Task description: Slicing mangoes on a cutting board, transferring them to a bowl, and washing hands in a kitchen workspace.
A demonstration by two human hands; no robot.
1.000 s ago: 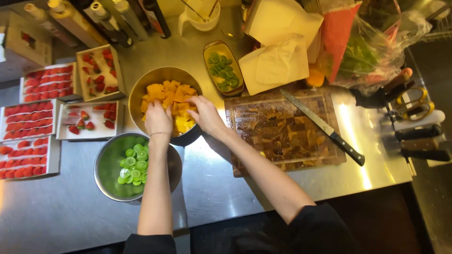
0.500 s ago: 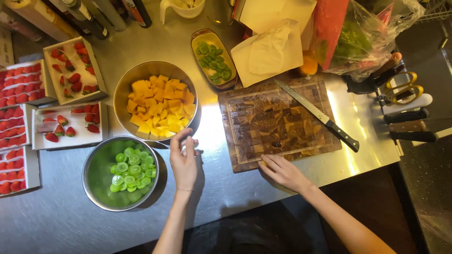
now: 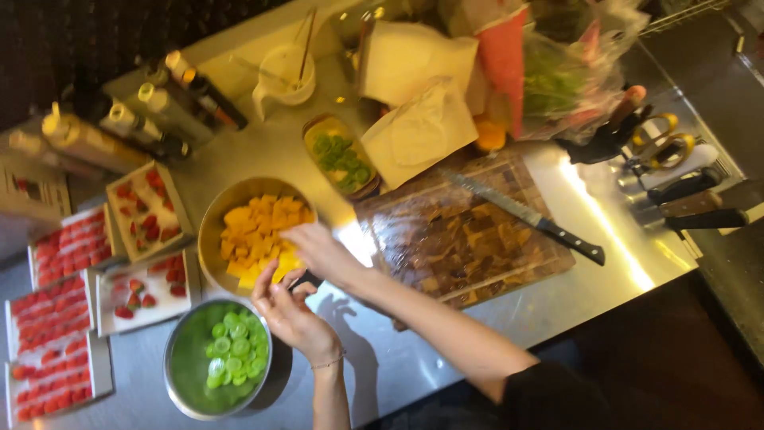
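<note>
The right hand (image 3: 318, 251) reaches in from the lower right, its forearm stretched diagonally across the steel bench (image 3: 414, 358), palm down, with the fingers curled over the near rim of the metal bowl (image 3: 213, 227) of yellow-orange fruit chunks (image 3: 259, 231). Its fingertips rest among the pieces at the bowl's lower right edge; the grip looks loosely closed, but whether it has hold of any chunk cannot be told. The left hand (image 3: 286, 310) comes up from the bottom edge, wrist bent, fingers spread and slightly cupped just below the right hand, close to the bowl's near rim; a small dark thing shows between the two hands, too unclear to name, and whether the left grip has hold of it cannot be told. A thin bracelet sits on the left wrist. Just below and left of the fruit bowl stands a second metal bowl (image 3: 179, 382) holding green kiwi slices (image 3: 235, 350). To the right lies a wooden cutting board (image 3: 477, 239) with a long black-handled knife (image 3: 525, 215) set diagonally on it. Trays of cut strawberries (image 3: 56, 318) line the bench's left side, and a small oval dish (image 3: 338, 155) of green pieces sits above the board.
</note>
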